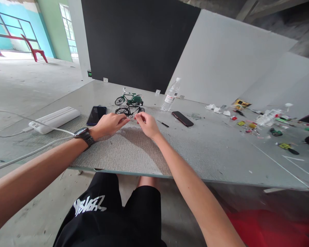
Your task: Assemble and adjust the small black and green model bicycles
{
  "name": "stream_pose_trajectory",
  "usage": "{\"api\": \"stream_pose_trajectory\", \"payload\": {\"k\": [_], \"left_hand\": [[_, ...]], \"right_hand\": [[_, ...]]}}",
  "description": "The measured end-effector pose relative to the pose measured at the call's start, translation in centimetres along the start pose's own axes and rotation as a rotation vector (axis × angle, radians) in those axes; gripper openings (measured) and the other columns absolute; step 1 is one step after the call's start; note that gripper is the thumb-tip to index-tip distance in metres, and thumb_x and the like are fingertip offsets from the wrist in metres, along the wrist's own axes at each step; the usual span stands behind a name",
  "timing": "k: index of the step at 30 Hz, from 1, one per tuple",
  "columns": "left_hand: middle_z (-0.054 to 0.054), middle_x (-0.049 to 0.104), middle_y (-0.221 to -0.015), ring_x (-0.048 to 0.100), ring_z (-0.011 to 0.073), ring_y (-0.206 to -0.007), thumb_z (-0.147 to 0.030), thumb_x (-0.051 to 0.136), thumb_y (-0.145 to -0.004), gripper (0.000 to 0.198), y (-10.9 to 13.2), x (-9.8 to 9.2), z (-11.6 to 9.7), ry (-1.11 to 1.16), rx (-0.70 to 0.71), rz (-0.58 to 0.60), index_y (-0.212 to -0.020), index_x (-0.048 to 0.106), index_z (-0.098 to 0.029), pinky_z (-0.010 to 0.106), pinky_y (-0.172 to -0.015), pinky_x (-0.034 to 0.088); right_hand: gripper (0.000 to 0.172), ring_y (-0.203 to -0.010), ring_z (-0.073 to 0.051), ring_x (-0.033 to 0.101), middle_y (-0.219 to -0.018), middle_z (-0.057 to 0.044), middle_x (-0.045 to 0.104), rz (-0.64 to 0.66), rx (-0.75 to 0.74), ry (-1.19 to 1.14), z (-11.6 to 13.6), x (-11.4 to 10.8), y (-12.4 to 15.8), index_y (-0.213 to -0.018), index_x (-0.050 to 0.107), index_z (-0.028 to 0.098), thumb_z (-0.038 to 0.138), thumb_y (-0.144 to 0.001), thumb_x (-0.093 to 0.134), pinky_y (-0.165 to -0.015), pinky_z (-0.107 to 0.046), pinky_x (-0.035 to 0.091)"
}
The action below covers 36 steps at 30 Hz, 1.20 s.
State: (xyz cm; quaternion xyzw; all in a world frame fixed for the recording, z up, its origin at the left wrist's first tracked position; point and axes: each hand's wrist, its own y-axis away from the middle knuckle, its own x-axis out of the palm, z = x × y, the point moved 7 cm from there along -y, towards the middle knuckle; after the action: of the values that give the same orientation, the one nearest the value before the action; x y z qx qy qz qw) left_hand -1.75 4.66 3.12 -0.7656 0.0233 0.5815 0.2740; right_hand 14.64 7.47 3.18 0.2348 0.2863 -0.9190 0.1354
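Observation:
My left hand (109, 124), with a dark watch on the wrist, is over the table with its fingers closed in a pinch. My right hand (148, 125) faces it a short way off, thumb and fingers also pinched together. Something small and thin seems to be between the fingertips, too small to name. Just beyond the fingers stands a black miniature bicycle (125, 110), its lower part partly covered by my hands. Behind it is a green miniature bicycle (128, 97) with a green box at its rear.
To the left lie a white power bank (57, 119) with cables and a dark phone (96, 114). On the right are a thin screwdriver (163, 124), another phone (182, 118) and a clear water bottle (170, 97). Several small parts (252, 125) lie scattered farther right. A black panel (139, 41) stands behind.

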Motion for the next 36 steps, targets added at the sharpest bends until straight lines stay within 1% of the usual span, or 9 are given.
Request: {"api": "stream_pose_trajectory", "payload": {"k": [7, 11, 14, 17, 22, 26, 31, 33, 36], "left_hand": [[0.007, 0.073, -0.082, 0.065, 0.0217, -0.071, -0.053, 0.04, -0.103, 0.041, 0.0, 0.1, 0.2, 0.012, -0.028, 0.012, -0.102, 0.066, -0.021, 0.03, -0.053, 0.028], [0.005, 0.072, -0.081, 0.064, 0.0209, -0.069, -0.054, 0.045, -0.101, 0.038, 0.0, 0.0, 0.1, 0.019, -0.032, 0.007, -0.102, 0.064, -0.021, 0.03, -0.053, 0.028], [0.005, 0.072, -0.08, 0.064, 0.0198, -0.068, -0.054, 0.048, -0.099, 0.038, 0.0, -0.1, 0.1, 0.026, -0.04, 0.011, -0.105, 0.063, -0.021, 0.029, -0.052, 0.028], [0.005, 0.071, -0.079, 0.064, 0.0195, -0.069, -0.054, 0.049, -0.099, 0.037, 0.0, -0.1, 0.1, 0.029, -0.039, 0.01, -0.107, 0.062, -0.02, 0.029, -0.052, 0.029], [0.004, 0.071, -0.08, 0.064, 0.0202, -0.068, -0.052, 0.051, -0.099, 0.033, -0.1, 0.1, 0.2, 0.029, -0.046, 0.013, -0.107, 0.061, -0.021, 0.029, -0.053, 0.029], [0.003, 0.072, -0.08, 0.063, 0.0204, -0.069, -0.051, 0.052, -0.099, 0.032, -0.1, 0.1, 0.3, 0.037, -0.042, 0.011, -0.108, 0.06, -0.022, 0.029, -0.053, 0.029], [0.004, 0.072, -0.081, 0.064, 0.021, -0.069, -0.052, 0.051, -0.099, 0.033, -0.1, 0.0, 0.2, 0.03, -0.048, 0.015, -0.108, 0.06, -0.022, 0.029, -0.053, 0.029], [0.005, 0.072, -0.081, 0.064, 0.0215, -0.07, -0.052, 0.051, -0.1, 0.033, -0.1, -0.1, 0.1, 0.027, -0.052, 0.02, -0.109, 0.061, -0.021, 0.029, -0.053, 0.03], [0.006, 0.072, -0.081, 0.064, 0.0216, -0.069, -0.051, 0.048, -0.101, 0.034, 0.0, -0.1, 0.1, 0.021, -0.054, 0.019, -0.107, 0.062, -0.021, 0.029, -0.053, 0.03]], "right_hand": [[0.05, -0.068, -0.016, 0.056, -0.076, -0.002, 0.063, -0.003, 0.001, 0.012, 0.3, 0.0, 0.1, -0.093, 0.066, 0.021, 0.068, -0.094, 0.05, -0.064, -0.029, 0.042], [0.046, -0.064, -0.015, 0.054, -0.074, -0.001, 0.062, 0.0, -0.015, 0.031, 0.3, 0.0, 0.1, -0.093, 0.066, 0.021, 0.065, -0.095, 0.051, -0.06, -0.029, 0.041], [0.043, -0.064, -0.015, 0.055, -0.075, -0.002, 0.064, -0.003, -0.011, 0.046, 0.1, 0.0, 0.0, -0.093, 0.066, 0.021, 0.063, -0.095, 0.053, -0.06, -0.03, 0.042], [0.04, -0.066, -0.016, 0.058, -0.078, -0.003, 0.067, -0.003, 0.009, 0.025, -0.4, 0.1, -0.1, -0.093, 0.066, 0.021, 0.06, -0.094, 0.056, -0.061, -0.031, 0.046], [0.037, -0.071, -0.018, 0.063, -0.086, -0.007, 0.072, 0.012, 0.023, -0.03, -1.0, 0.3, -0.2, -0.1, 0.067, 0.021, 0.056, -0.094, 0.059, -0.061, -0.032, 0.05], [0.036, -0.069, -0.017, 0.064, -0.089, -0.008, 0.073, 0.029, 0.042, -0.046, -1.2, 0.4, -0.2, -0.104, 0.068, 0.019, 0.053, -0.093, 0.061, -0.058, -0.031, 0.051], [0.033, -0.075, -0.018, 0.065, -0.098, -0.009, 0.074, 0.003, 0.031, 0.005, -1.0, 0.1, -0.1, -0.106, 0.07, 0.019, 0.05, -0.094, 0.062, -0.062, -0.032, 0.053], [0.033, -0.074, -0.018, 0.063, -0.101, -0.009, 0.074, 0.001, 0.022, 0.024, -0.8, 0.0, -0.1, -0.112, 0.069, 0.02, 0.047, -0.094, 0.061, -0.063, -0.032, 0.054], [0.035, -0.068, -0.016, 0.06, -0.097, -0.007, 0.074, 0.032, 0.006, 0.027, -0.3, 0.0, 0.0, -0.125, 0.065, 0.024, 0.043, -0.096, 0.059, -0.062, -0.032, 0.052]]}}
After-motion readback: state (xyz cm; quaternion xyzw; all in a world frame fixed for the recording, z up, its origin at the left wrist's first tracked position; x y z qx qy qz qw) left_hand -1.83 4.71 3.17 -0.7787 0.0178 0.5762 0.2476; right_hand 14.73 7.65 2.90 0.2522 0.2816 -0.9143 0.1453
